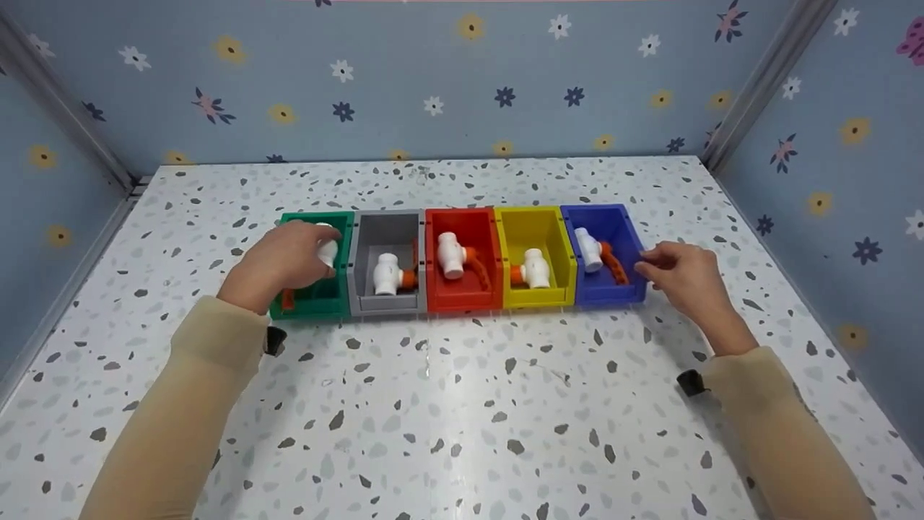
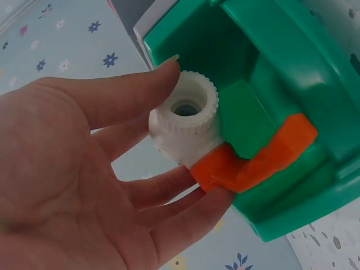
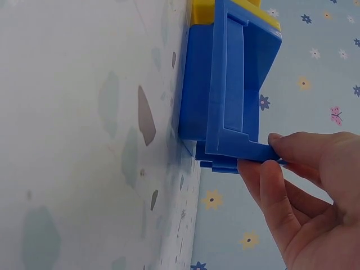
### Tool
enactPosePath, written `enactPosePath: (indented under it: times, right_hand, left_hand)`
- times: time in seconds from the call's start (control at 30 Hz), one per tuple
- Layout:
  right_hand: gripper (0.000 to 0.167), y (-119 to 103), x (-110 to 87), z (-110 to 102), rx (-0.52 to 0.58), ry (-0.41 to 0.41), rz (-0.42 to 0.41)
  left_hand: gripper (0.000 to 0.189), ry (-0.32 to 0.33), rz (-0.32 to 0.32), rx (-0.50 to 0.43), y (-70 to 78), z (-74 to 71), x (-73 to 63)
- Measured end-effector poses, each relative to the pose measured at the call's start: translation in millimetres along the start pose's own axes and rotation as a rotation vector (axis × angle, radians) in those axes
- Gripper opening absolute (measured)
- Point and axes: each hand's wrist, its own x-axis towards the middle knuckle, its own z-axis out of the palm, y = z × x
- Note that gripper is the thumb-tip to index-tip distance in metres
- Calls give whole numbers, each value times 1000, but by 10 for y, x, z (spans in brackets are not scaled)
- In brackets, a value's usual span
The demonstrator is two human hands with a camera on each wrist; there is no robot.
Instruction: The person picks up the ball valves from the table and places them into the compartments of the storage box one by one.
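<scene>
My left hand (image 1: 278, 260) reaches into the green bin (image 1: 317, 309) at the left end of a row. In the left wrist view its thumb and fingers hold a white ball valve (image 2: 188, 132) with an orange handle (image 2: 275, 154), at the bin's opening. On the far right, my right hand (image 1: 682, 278) pinches the outer side wall of the blue bin (image 3: 225, 95) between thumb and fingers. Another white valve (image 1: 589, 249) with an orange handle lies inside that blue bin. Part of the left hand's valve is hidden by the hand in the head view.
Between the end bins stand a grey bin (image 1: 386, 305), a red bin (image 1: 464, 300) and a yellow bin (image 1: 538, 297), each holding one white and orange valve. The row sits on a speckled table (image 1: 462, 419), with flowered panels (image 1: 433, 72) at the back and sides.
</scene>
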Motion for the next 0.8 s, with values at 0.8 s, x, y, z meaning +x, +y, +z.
enactPosePath:
  times: [0.8]
  right_hand:
    - [27,-8,8,10,-6,1,-12]
  left_hand:
    - [52,-37,-71,30,-54,102,338]
